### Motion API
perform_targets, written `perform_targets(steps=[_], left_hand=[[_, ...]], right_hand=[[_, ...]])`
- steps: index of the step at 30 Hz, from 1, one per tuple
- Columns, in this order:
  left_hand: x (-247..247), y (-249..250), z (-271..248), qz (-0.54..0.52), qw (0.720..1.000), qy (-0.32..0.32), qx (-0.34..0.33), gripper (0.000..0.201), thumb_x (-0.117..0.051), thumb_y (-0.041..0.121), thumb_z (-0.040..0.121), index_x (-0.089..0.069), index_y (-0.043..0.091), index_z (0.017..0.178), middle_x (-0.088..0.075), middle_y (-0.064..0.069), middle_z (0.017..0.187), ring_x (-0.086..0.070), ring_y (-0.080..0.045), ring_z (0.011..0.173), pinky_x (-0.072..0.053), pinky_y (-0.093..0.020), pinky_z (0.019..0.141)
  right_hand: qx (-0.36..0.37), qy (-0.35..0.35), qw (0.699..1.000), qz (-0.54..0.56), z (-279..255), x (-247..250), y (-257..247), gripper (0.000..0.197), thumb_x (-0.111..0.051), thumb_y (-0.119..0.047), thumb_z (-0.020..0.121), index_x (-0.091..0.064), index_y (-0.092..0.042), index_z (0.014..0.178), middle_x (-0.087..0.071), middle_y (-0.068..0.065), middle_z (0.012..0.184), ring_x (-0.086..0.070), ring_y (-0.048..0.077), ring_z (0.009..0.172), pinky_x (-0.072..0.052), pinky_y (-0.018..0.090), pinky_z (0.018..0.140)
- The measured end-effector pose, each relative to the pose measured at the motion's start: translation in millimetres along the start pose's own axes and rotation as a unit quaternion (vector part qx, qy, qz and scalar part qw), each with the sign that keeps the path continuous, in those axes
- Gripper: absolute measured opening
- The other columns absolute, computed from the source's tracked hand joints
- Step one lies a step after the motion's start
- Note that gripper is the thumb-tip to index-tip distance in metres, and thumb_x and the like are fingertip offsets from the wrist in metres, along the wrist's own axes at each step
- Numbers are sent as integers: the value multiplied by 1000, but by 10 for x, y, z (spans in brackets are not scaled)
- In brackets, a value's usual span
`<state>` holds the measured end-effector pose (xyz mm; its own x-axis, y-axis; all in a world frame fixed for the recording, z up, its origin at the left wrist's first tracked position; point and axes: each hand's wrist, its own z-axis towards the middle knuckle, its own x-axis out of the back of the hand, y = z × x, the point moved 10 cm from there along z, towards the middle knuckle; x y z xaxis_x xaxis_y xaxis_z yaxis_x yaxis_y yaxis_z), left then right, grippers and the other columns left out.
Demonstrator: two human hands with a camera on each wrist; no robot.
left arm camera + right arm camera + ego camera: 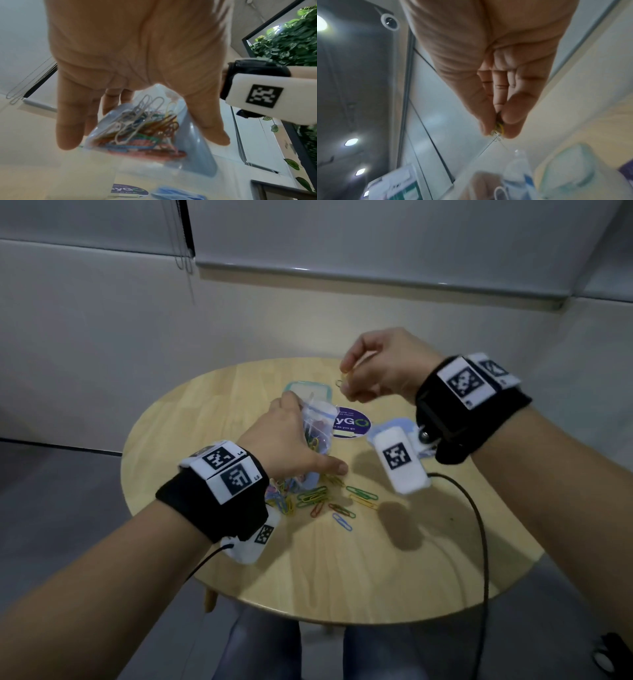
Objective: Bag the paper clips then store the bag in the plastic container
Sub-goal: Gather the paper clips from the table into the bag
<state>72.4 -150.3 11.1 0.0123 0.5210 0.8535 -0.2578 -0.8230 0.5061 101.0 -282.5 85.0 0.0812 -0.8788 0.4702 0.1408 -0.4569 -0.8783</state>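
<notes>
My left hand (294, 440) grips a clear zip bag (318, 426) upright on the round wooden table (342, 570); coloured paper clips (142, 125) fill the bag's bottom. My right hand (363, 371) is raised above and right of the bag mouth, pinching a few paper clips (342, 380) between thumb and fingers; the pinch shows in the right wrist view as yellow and pale clips (498, 128). Several loose paper clips (329, 499) lie on the table near the front of the bag. The clear plastic container (308, 390) with a teal rim stands behind the bag.
A purple round sticker (352, 422) lies on the table right of the bag. The container's blue lid (394, 426) sits beside it, partly hidden by my right wrist camera. A black cable (479, 529) runs over the table's right side. A wall stands behind the table.
</notes>
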Motion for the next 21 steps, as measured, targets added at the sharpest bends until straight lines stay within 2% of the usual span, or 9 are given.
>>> perform_targets(steps=[4,7,10,12,14,16,18,19,21], left_hand=[[8,45,3,-7,1000,15,4,97,-77,72,46,-36,15,113,-43,-3,107,-50,-22,94,-37,-33,64],[29,22,24,-14,999,29,6,98,-76,72,45,-37,15,114,-44,-4,109,-51,-23,97,-41,-33,67],[44,-20,25,-17,999,32,8,95,-80,66,49,-36,14,116,-44,-5,112,-50,-22,99,-38,-31,66],[49,-27,20,-21,999,35,5,90,-82,61,51,-36,14,113,-42,-3,110,-48,-20,96,-35,-28,60],[44,-36,45,-21,999,36,3,86,-80,56,52,-37,14,114,-41,-3,108,-47,-19,95,-37,-29,63],[53,-9,63,-48,998,48,-10,74,-75,53,50,-46,17,107,-45,-3,106,-51,-21,96,-43,-31,70],[69,46,58,-89,994,53,-30,46,-70,47,48,-47,28,82,-51,-8,99,-55,-25,91,-42,-30,66],[46,55,51,-95,994,42,-30,42,-69,44,49,-41,29,76,-51,-9,98,-54,-25,89,-40,-29,64],[18,29,44,-82,996,27,-18,48,-69,45,50,-41,24,83,-45,-4,101,-52,-22,92,-38,-29,65]], right_hand=[[15,-20,984,-176,25,-227,-203,17,-79,-3,64,-65,-12,68,-64,5,57,-57,13,48,-43,20,44],[20,-80,966,-244,-31,-426,-156,2,-76,-15,74,-75,-14,75,-73,2,70,-56,11,47,-50,24,52],[30,-57,974,-219,-87,-378,-164,14,-62,-22,87,-74,-14,86,-75,-2,81,-47,8,32,-42,17,43],[24,-55,978,-201,-123,-371,-154,26,-52,-28,93,-72,-11,92,-75,0,89,-42,8,27,-43,21,44],[-8,-103,973,-205,-169,-492,-60,40,-43,-41,95,-71,-12,95,-74,1,95,-42,14,30,-45,27,51],[-34,-147,963,-222,-212,-635,30,56,-38,-61,86,-70,-15,94,-73,10,97,-44,25,40,-39,32,54],[-45,-184,954,-233,-240,-739,102,65,-38,-74,70,-66,-17,87,-71,23,92,-44,26,48,-34,35,56],[-41,-200,952,-230,-259,-778,111,61,-41,-72,71,-64,-17,84,-68,25,87,-44,26,47,-32,34,54],[-18,-212,953,-217,-285,-785,77,42,-51,-55,85,-66,-16,85,-61,15,76,-43,21,37,-28,27,46]])
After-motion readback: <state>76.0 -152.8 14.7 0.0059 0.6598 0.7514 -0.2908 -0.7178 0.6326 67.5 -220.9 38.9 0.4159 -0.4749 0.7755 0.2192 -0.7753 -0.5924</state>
